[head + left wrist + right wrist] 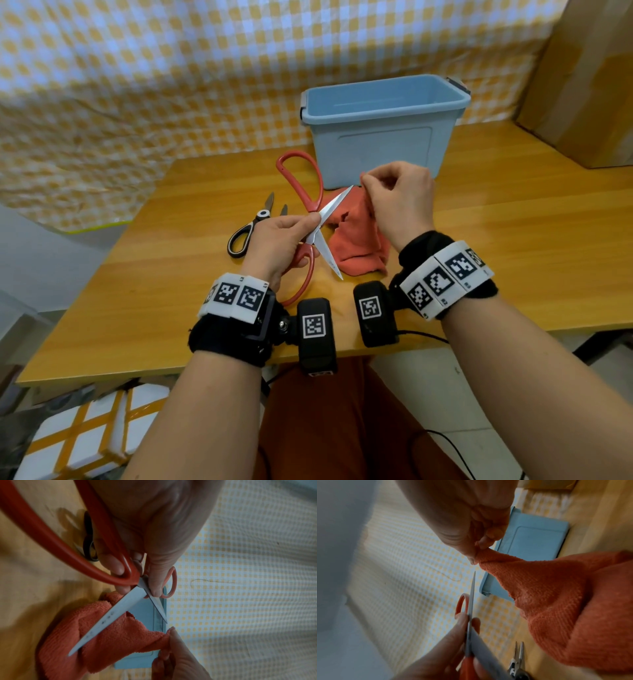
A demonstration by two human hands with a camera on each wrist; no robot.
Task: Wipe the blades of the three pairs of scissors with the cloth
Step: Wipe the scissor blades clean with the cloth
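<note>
My left hand [310, 222] grips the red-handled scissors [334, 202] at the pivot, above the table. Their blades stand spread, one pointing up-right and one down-right; the long blade [109, 616] crosses over the orange cloth [120, 635]. My right hand [368, 181] pinches a corner of the cloth [356, 246] and lifts it beside the upper blade tip, while the rest trails on the table. In the right wrist view the fingertips [477, 553] hold the cloth [556, 595] just beyond the blade [471, 601]. Black-handled scissors [251, 228] lie on the table to the left.
A light blue plastic bin [383, 144] stands behind the cloth on the wooden table [171, 274]. A cardboard box [589, 85] is at the far right. A yellow checkered sheet [137, 85] hangs behind and to the left. The table's near edge is by my wrists.
</note>
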